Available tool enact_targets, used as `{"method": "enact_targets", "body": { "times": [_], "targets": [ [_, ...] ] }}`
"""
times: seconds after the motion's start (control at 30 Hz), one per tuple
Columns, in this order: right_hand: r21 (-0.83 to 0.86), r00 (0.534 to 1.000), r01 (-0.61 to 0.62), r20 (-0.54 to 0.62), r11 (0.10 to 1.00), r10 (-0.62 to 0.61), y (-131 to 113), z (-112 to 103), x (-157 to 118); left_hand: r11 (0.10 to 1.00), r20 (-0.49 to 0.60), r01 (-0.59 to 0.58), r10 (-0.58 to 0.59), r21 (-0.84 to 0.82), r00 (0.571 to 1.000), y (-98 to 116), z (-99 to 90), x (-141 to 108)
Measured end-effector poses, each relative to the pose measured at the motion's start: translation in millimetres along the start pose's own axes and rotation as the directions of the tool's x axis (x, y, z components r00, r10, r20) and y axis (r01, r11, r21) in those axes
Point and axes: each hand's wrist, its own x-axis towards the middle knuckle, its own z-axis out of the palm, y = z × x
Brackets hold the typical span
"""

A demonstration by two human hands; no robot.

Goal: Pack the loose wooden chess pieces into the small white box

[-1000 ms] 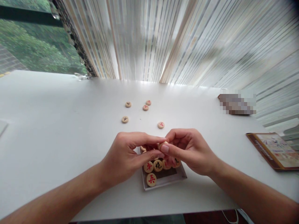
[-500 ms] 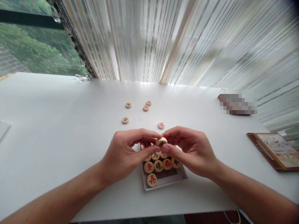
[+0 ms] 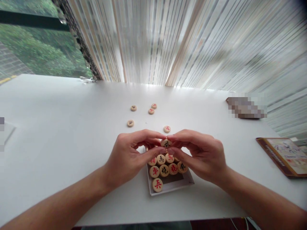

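Between the fingertips of both hands is a round wooden Chinese chess piece [image 3: 166, 144] with a black character, held above an open box [image 3: 172, 187]. My left hand [image 3: 134, 156] pinches it from the left with thumb and fingers. From the right, my right hand [image 3: 199, 155] grips the same piece. Rows of chess pieces with red or black characters lie in the box, among them a red piece [image 3: 157, 185] alone in the nearest row. To its right the dark box bottom shows. My hands hide the far part of the box.
Several loose chess pieces lie beyond my hands on the white table [image 3: 59, 127], including a red one [image 3: 167, 128] close by. A brown-edged flat box [image 3: 283, 156] rests at the right, behind it a blurred brown object [image 3: 247, 108]. A striped curtain [image 3: 148, 41] borders the far edge.
The held chess piece has turned, so its black character now faces me more upright. My right thumb has moved off its face to the lower edge. The view has shifted slightly.
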Motion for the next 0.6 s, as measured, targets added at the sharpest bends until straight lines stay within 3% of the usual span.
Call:
{"method": "enact_targets", "body": {
  "times": [0.33, 0.43, 0.6],
  "targets": [
    [-0.034, 0.999, -0.037, -0.017, 0.999, 0.037, -3, -1, 4, 0.997, 0.012, 0.074, -0.074, 0.003, 0.997, 3, -2.1, 3],
    [-0.033, 0.991, -0.131, -0.017, 0.991, 0.131, -9, 0, 5, 0.996, 0.044, 0.073, -0.075, 0.043, 0.996, 4, -2.2, 3],
    [0.245, 0.927, -0.368, 0.017, 0.897, 0.376, -13, 3, 6, 0.995, 0.043, 0.09, -0.088, -0.044, 0.995, 3, 0.5, 1]
  ]
}}
